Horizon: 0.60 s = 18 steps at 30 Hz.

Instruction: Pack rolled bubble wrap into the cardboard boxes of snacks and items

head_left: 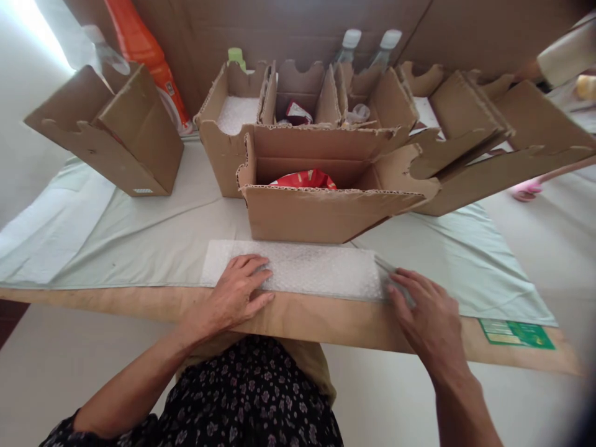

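A strip of white bubble wrap (321,270) lies flat along the front of the cloth-covered table. My left hand (239,288) rests on its left part, palm down with the fingers somewhat apart. At the strip's right end, my right hand (426,307) has its thumb and fingers closed around a thin, clear edge, which looks like the end of the wrap or a film. Directly behind the strip stands an open cardboard box (302,214) with a red packet (307,180) inside.
Several open cardboard boxes (228,152) form a row behind. Another box (135,143) stands at the left beside an orange bottle (149,56). Clear bottles with white caps (351,38) are at the back. A green card (516,334) lies on the wooden edge (326,320), right.
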Each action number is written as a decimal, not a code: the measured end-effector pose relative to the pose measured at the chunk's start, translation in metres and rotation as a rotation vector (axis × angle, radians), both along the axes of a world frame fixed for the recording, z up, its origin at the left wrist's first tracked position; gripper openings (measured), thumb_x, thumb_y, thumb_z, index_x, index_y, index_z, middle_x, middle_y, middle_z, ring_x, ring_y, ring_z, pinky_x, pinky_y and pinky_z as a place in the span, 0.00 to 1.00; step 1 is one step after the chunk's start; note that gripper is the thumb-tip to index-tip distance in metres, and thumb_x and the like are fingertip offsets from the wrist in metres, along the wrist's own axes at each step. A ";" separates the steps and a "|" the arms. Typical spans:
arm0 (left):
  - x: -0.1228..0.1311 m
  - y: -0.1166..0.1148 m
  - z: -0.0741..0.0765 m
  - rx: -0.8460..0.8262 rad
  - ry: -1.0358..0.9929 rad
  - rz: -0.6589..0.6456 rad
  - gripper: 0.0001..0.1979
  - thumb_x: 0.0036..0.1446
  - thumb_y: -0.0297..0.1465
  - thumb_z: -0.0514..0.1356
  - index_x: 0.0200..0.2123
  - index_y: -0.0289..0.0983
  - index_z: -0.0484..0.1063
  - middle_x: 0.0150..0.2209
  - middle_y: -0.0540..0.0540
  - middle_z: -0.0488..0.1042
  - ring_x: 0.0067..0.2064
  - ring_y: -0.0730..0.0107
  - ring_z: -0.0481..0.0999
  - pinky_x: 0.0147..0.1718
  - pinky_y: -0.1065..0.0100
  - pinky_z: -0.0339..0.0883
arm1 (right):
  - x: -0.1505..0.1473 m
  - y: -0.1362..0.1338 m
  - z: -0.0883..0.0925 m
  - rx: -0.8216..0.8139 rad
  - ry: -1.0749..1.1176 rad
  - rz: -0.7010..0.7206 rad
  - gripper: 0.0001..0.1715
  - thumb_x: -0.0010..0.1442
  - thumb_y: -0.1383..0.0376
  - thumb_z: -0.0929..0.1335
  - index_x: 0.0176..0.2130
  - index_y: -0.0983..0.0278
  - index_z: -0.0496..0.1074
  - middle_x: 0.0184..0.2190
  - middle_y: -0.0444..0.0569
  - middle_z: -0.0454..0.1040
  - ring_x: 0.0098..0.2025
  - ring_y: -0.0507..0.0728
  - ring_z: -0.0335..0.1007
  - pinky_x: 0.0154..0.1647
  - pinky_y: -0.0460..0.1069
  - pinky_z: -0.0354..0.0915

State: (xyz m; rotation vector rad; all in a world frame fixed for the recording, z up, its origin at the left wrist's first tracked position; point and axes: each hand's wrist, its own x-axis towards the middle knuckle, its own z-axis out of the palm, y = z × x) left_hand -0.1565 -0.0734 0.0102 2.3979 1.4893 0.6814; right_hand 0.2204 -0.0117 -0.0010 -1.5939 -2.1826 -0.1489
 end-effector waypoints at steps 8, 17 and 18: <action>-0.020 -0.003 0.006 0.138 0.034 0.309 0.13 0.65 0.28 0.59 0.51 0.37 0.77 0.60 0.36 0.76 0.65 0.47 0.70 0.63 0.45 0.67 | -0.046 0.047 -0.008 -0.093 -0.003 0.058 0.28 0.71 0.52 0.61 0.54 0.68 0.76 0.58 0.65 0.76 0.58 0.73 0.72 0.54 0.67 0.69; -0.050 0.012 -0.011 -0.020 0.116 0.616 0.12 0.58 0.34 0.61 0.43 0.34 0.76 0.61 0.29 0.73 0.66 0.36 0.68 0.63 0.39 0.62 | -0.046 0.006 0.019 -0.213 0.319 0.063 0.21 0.65 0.47 0.65 0.36 0.59 0.74 0.41 0.53 0.83 0.40 0.63 0.80 0.40 0.56 0.73; -0.050 0.008 -0.008 -0.020 0.080 0.596 0.08 0.58 0.32 0.60 0.39 0.36 0.76 0.58 0.31 0.76 0.63 0.40 0.72 0.61 0.42 0.66 | -0.046 -0.004 0.025 -0.267 0.370 0.046 0.20 0.64 0.46 0.67 0.36 0.59 0.74 0.36 0.51 0.82 0.36 0.61 0.79 0.36 0.54 0.72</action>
